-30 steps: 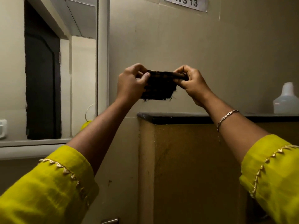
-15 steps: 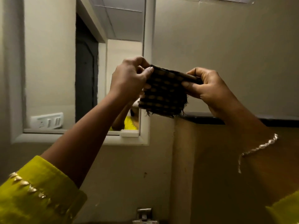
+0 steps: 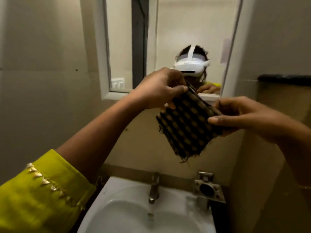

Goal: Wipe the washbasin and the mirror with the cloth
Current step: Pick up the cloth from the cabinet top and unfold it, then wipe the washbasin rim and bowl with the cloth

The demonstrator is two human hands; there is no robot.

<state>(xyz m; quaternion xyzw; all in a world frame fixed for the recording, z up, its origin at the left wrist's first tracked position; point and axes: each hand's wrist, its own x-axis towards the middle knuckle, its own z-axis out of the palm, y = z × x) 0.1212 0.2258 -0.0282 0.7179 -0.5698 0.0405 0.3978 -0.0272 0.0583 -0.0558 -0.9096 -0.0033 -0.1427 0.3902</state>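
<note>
A dark checked cloth [image 3: 184, 124], folded into a small square with a frayed lower edge, hangs in the air between my hands. My left hand [image 3: 157, 89] pinches its upper left corner and my right hand [image 3: 239, 115] grips its right side. The white-framed mirror [image 3: 176, 31] is on the wall straight ahead, behind the cloth, and reflects a person wearing a white headset. The white washbasin [image 3: 127, 214] sits below, with a metal tap [image 3: 154, 190] at its back edge.
A metal wall bracket [image 3: 207, 189] sticks out at the basin's right back corner. A cabinet with a dark top [image 3: 284, 77] stands at the right. Beige walls close in on the left and right.
The view has swung left and down, so the mirror is now centred and the washbasin has come into sight. Both hands still hold the cloth, now lower and tilted.
</note>
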